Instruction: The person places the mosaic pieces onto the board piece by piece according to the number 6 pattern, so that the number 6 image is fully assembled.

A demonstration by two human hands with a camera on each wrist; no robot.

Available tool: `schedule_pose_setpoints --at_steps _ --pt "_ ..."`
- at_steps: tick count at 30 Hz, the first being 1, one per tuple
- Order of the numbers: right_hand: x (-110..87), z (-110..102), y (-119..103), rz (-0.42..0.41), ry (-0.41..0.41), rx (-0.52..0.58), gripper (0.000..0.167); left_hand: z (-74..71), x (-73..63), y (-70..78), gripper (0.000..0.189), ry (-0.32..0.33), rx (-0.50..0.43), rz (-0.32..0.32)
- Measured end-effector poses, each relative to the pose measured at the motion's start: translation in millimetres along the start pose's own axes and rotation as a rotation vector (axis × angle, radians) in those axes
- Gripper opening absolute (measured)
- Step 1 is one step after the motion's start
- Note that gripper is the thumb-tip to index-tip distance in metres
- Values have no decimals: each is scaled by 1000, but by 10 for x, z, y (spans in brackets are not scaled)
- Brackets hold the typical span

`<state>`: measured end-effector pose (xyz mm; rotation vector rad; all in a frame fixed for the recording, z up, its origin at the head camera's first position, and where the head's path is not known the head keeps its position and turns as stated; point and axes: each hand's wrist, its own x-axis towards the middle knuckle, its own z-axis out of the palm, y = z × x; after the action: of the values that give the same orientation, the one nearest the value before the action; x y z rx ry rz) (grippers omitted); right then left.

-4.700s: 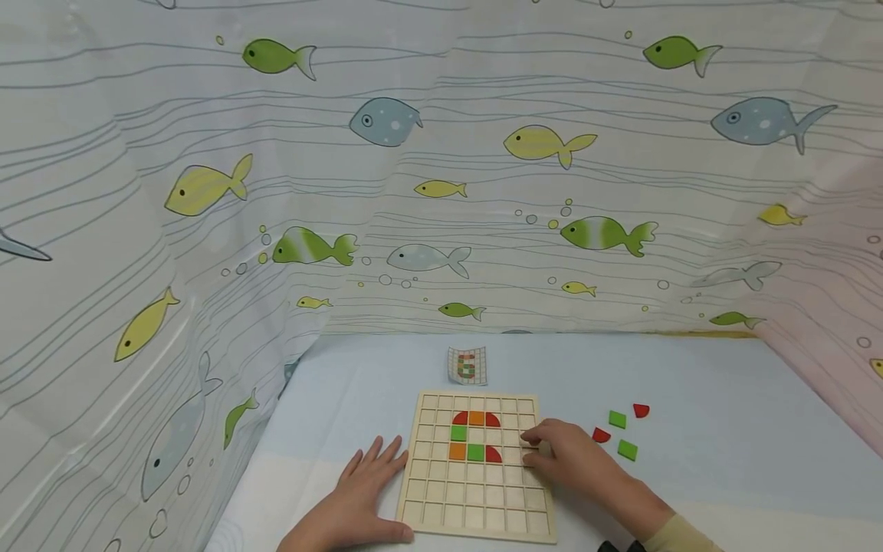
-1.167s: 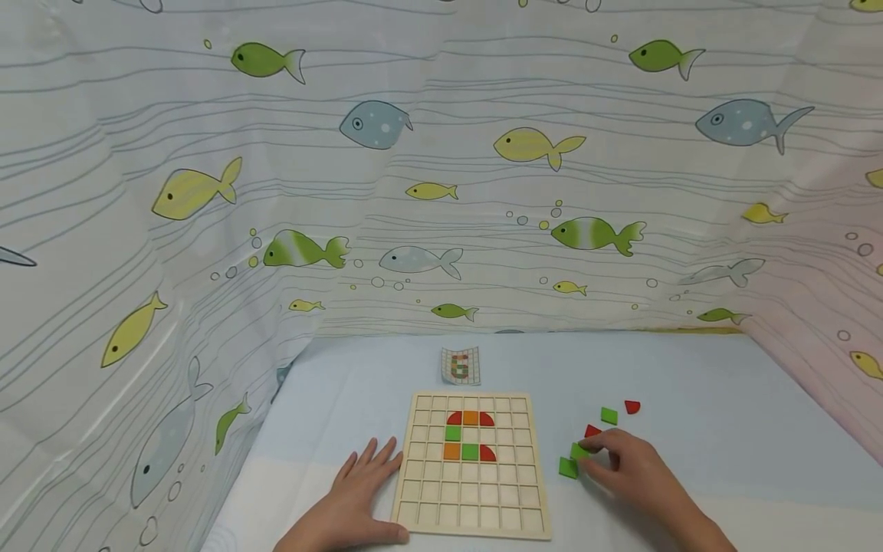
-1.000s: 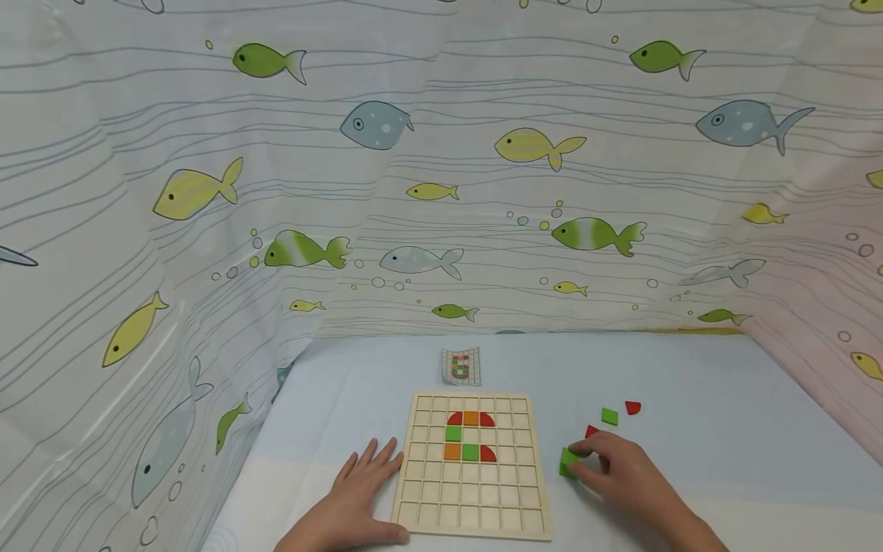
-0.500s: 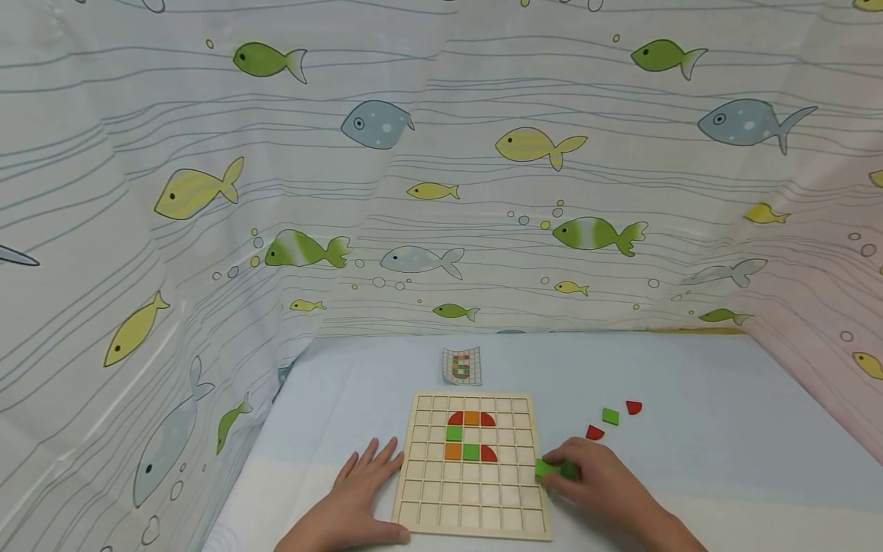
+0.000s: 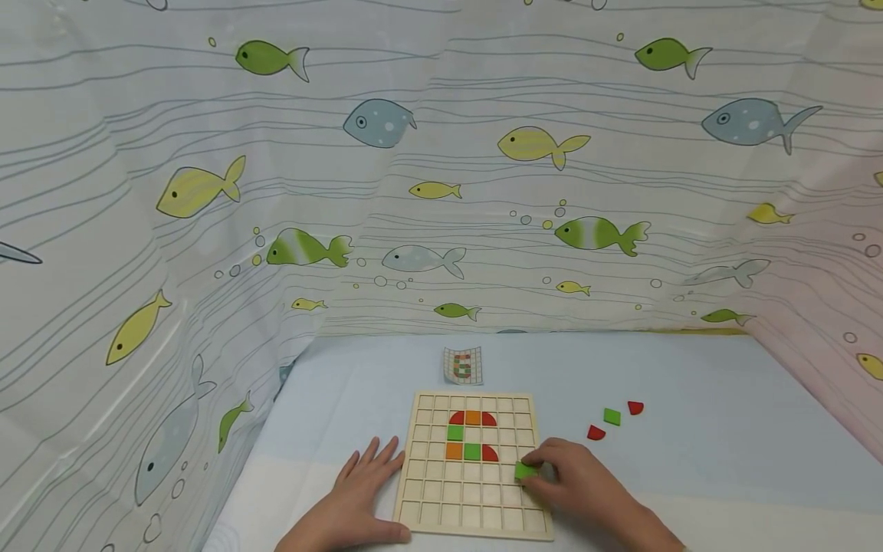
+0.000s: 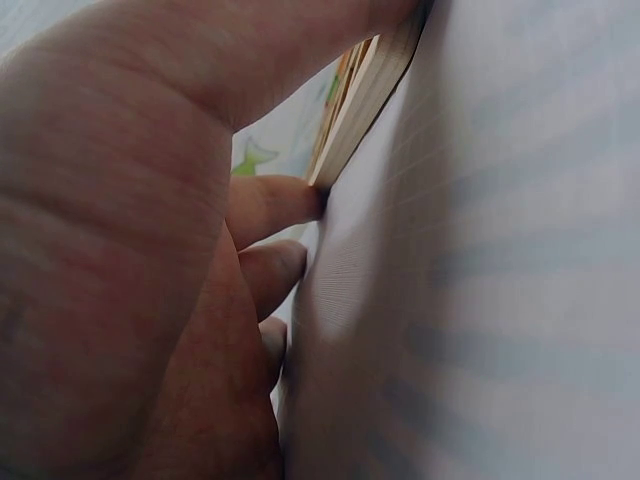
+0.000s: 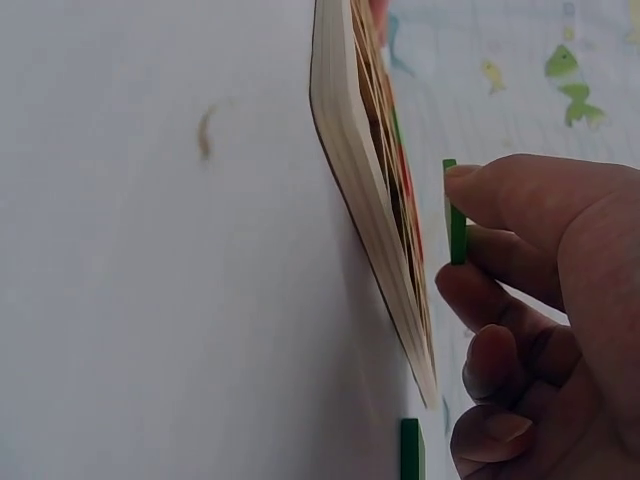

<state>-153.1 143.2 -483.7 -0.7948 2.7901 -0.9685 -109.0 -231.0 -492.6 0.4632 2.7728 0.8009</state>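
Note:
My right hand (image 5: pixel 576 479) pinches a green square tile (image 5: pixel 526 471) between thumb and fingers, over the right side of the wooden grid board (image 5: pixel 476 515). The right wrist view shows the tile (image 7: pixel 455 212) held edge-on, apart from the board's face, the other fingers curled below. My left hand (image 5: pixel 355 494) lies spread on the table, fingertips and thumb at the board's left edge (image 6: pixel 365 105). In the board's upper middle sit red rounded tiles (image 5: pixel 489 418), orange squares (image 5: pixel 454 451) and green squares (image 5: pixel 472 451). Another green tile (image 7: pixel 412 450) lies on the table below the right hand, hidden in the head view.
Right of the board lie two red rounded tiles (image 5: pixel 596 433) and a green square (image 5: pixel 612 416). Behind the board is a small paper card (image 5: pixel 463 366) with a coloured grid pattern. Fish-printed curtains (image 5: pixel 483 169) stand around the table (image 5: pixel 690 460).
My right hand has moved left from the loose tiles to above the board's right side, carrying one green square tile. The left hand has stayed at the board's left edge.

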Motion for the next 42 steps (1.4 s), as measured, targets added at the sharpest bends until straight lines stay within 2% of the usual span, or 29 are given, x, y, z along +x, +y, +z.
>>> schedule_pose_setpoints --at_steps 8,24,36,42 --pt "73 67 -73 -29 -24 1 25 5 -24 -6 116 16 13 24" --pt "221 218 -201 -69 -27 -71 24 3 -11 -2 115 7 14 5" --pt "236 268 -241 -63 -25 -91 24 22 3 -28 114 5 24 7" --pt "255 282 -259 -89 -29 -84 24 24 12 -42 114 -1 26 4"
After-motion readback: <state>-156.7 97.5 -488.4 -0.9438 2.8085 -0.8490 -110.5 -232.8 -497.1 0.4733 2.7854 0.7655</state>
